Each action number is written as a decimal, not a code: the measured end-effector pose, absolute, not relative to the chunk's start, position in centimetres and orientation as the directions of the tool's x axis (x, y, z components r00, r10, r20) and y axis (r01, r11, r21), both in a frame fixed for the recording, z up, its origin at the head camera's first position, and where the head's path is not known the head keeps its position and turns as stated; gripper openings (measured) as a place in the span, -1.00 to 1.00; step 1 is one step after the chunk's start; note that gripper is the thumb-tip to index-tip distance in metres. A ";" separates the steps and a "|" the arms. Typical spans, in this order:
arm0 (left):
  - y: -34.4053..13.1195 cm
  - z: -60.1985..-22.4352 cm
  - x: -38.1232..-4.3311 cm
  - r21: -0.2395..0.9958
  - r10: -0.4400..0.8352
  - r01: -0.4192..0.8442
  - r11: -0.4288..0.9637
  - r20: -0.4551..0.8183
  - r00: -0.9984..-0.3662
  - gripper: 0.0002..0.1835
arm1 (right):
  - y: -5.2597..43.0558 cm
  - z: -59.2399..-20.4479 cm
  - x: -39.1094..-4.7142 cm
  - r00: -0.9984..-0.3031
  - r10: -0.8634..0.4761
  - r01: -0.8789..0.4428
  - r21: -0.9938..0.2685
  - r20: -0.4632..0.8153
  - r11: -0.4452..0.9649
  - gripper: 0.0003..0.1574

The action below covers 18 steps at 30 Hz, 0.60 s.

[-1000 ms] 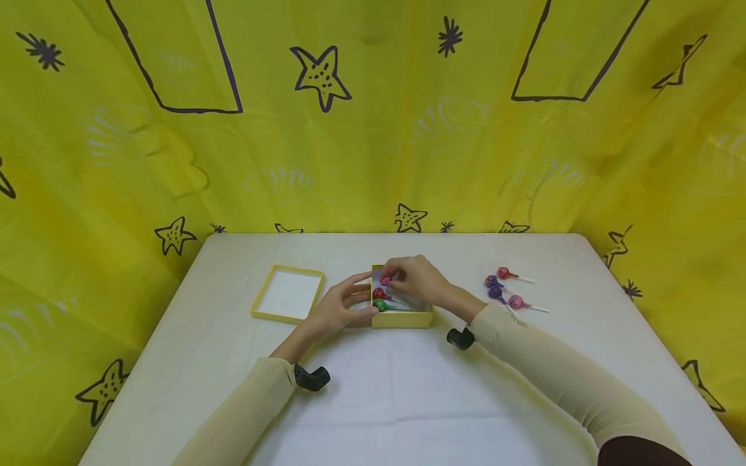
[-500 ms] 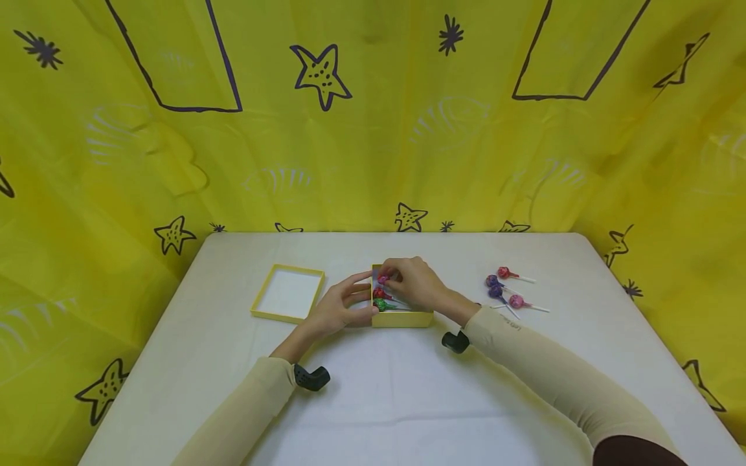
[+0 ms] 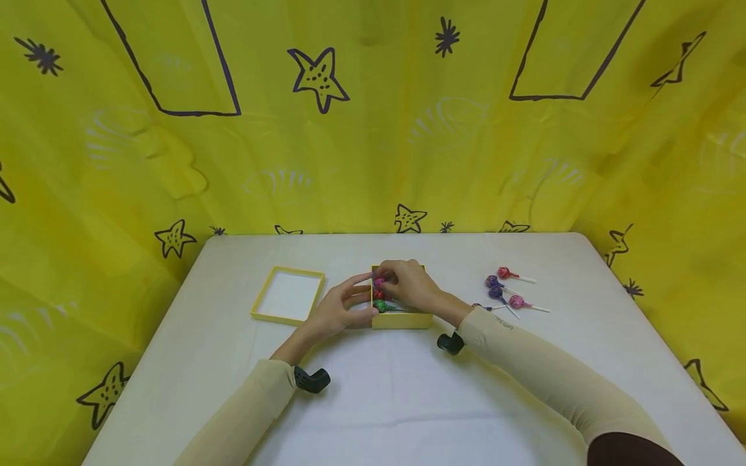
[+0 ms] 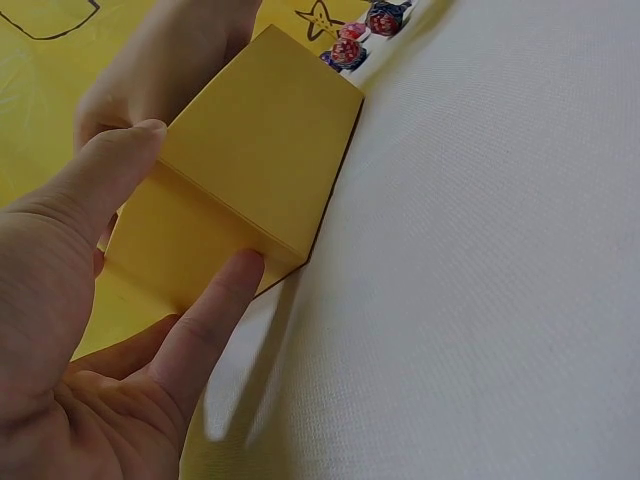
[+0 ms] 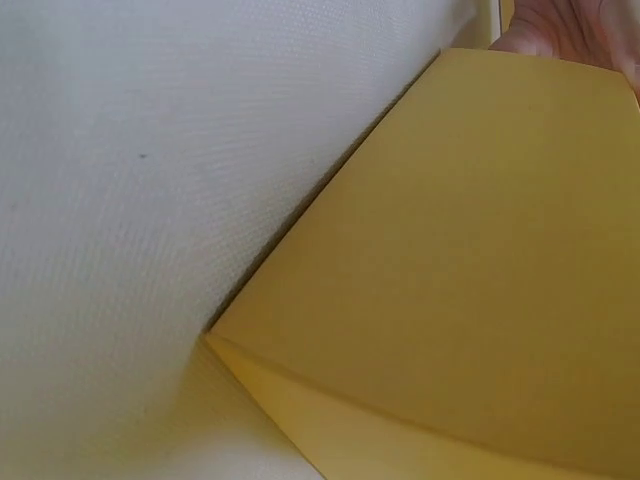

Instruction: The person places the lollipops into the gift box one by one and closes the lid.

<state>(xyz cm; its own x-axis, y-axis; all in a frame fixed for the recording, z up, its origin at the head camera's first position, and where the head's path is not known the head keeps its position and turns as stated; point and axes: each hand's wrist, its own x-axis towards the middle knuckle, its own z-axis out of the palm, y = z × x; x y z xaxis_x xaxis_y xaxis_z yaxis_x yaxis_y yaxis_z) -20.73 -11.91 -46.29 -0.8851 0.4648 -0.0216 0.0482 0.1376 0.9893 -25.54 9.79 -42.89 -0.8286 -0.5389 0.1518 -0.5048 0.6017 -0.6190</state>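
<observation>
In the head view, a shallow yellow box (image 3: 402,321) lies at mid-table with lollipops inside. My left hand (image 3: 338,307) rests against its left wall, thumb at the near corner; the left wrist view has the extended index finger touching the yellow side (image 4: 260,130). Over the box, my right hand (image 3: 410,285) pinches a pink lollipop (image 3: 379,283) by its head near the left wall. Just nearer lie a red lollipop (image 3: 378,294) and a green lollipop (image 3: 380,305), their sticks partly under the hand. The right wrist view is mostly filled by the box's outer wall (image 5: 430,250).
Left of the box sits a yellow-rimmed lid (image 3: 276,318), white inside up. Several lollipops lie loose to the right, among them a red one (image 3: 504,272), a purple one (image 3: 495,293) and a pink one (image 3: 516,301). A yellow patterned curtain (image 3: 373,142) hangs behind the table.
My right hand has shifted slightly left and nearer with the pink lollipop, bringing it close to the red one and the left wall. The left hand has stayed against the box.
</observation>
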 end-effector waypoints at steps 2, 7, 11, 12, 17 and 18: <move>-11.9 -46.3 -20.7 0.988 0.464 0.052 0.142 -0.020 -0.886 -0.16 | 9.7 -42.9 -25.6 -0.830 -0.539 -0.502 -0.614 0.144 0.609 -0.82; -11.9 -46.3 -20.7 0.987 0.461 0.057 0.148 -0.017 -0.887 -0.16 | 9.6 -43.0 -25.7 -0.833 -0.537 -0.500 -0.598 0.134 0.626 -0.82; -11.8 -46.2 -20.7 0.988 0.459 0.056 0.145 -0.017 -0.888 -0.16 | 9.6 -43.1 -25.7 -0.837 -0.532 -0.494 -0.598 0.129 0.632 -0.81; -11.8 -46.3 -20.7 0.988 0.459 0.057 0.145 -0.016 -0.888 -0.17 | 9.6 -43.1 -25.7 -0.836 -0.532 -0.495 -0.598 0.130 0.631 -0.81; -11.9 -46.3 -20.7 0.986 0.457 0.055 0.159 -0.024 -0.889 -0.17 | 9.8 -43.1 -25.7 -0.831 -0.540 -0.501 -0.598 0.131 0.626 -0.79; -11.9 -46.3 -20.7 0.985 0.457 0.055 0.161 -0.025 -0.889 -0.17 | 9.8 -43.0 -25.7 -0.830 -0.543 -0.502 -0.600 0.130 0.623 -0.78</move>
